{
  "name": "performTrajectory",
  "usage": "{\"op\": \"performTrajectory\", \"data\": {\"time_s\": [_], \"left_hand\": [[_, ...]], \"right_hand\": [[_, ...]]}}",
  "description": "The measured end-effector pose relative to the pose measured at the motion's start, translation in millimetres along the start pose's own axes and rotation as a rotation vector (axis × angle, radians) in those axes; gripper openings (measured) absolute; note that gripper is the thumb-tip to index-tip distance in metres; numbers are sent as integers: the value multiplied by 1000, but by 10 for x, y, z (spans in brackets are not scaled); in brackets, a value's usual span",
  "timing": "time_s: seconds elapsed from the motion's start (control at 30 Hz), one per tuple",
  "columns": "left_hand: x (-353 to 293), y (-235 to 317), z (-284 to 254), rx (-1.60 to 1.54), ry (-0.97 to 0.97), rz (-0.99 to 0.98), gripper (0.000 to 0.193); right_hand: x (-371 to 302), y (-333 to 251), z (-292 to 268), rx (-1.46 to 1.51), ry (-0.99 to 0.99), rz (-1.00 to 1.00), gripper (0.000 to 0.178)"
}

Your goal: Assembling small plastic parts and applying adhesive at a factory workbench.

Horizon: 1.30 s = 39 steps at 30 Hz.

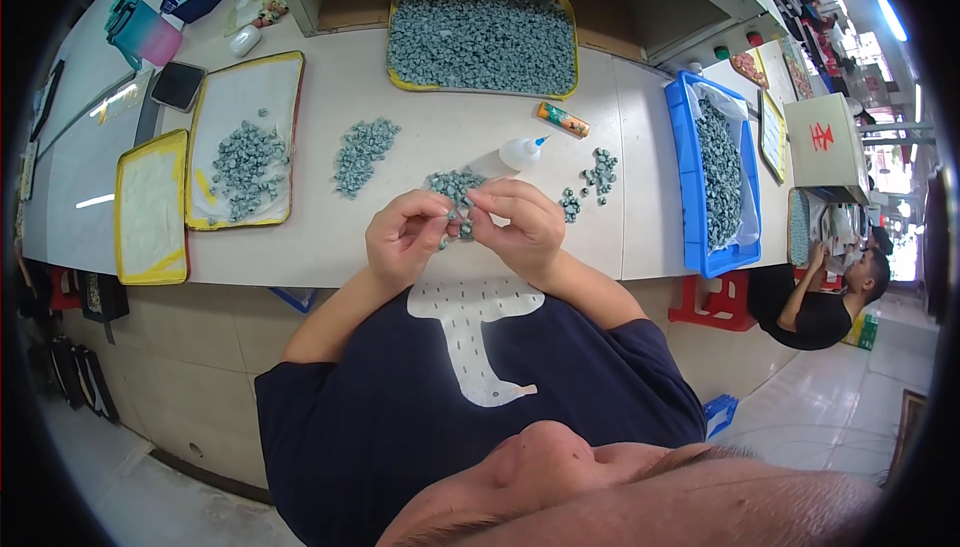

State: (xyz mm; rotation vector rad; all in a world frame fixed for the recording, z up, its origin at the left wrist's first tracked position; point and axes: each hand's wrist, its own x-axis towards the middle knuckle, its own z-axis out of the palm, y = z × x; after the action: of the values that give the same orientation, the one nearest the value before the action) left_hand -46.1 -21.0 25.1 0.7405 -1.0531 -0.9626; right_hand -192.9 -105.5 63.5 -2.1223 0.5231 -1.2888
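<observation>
My left hand (408, 239) and my right hand (522, 230) meet over the white tabletop, fingertips pinched close together. A small grey-green piece (443, 243) shows at the fingers of my left hand. Whatever my right fingertips pinch is too small to make out. Just beyond and beneath both hands lies a small pile of grey-green pieces (455, 185), partly hidden by the fingers. To its left is a larger loose heap (364, 155), and to its right a few scattered pieces (600, 173).
A white squeeze bottle (519, 154) and an orange-green tube (563, 120) stand beyond my right hand. A yellow-rimmed tray (400, 75) of pieces is at the back, a blue bin (690, 217) at right, trays (196, 209) at left. Another person (815, 297) sits far right.
</observation>
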Motion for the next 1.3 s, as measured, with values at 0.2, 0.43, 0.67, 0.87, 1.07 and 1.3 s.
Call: {"op": "performTrajectory", "data": {"time_s": [0.2,0.43,0.67,0.87,1.07,1.3], "left_hand": [[17,-7,34,-20,26,13,10],[45,-61,55,-32,49,47,11],[18,-110,37,32,83,93,12],[43,-104,29,220,57,256,15],[80,-50,44,279,7,227,13],[137,61,63,298,-62,169,12]], "right_hand": [[46,-25,-35,-6,40,-144,28],[77,-55,-50,-60,-35,-203,31],[71,-49,-29,-86,-52,-226,30],[43,-41,-9,-83,-30,-223,27],[-13,56,4,44,7,-180,25],[-62,46,-43,116,-10,-117,25]]}}
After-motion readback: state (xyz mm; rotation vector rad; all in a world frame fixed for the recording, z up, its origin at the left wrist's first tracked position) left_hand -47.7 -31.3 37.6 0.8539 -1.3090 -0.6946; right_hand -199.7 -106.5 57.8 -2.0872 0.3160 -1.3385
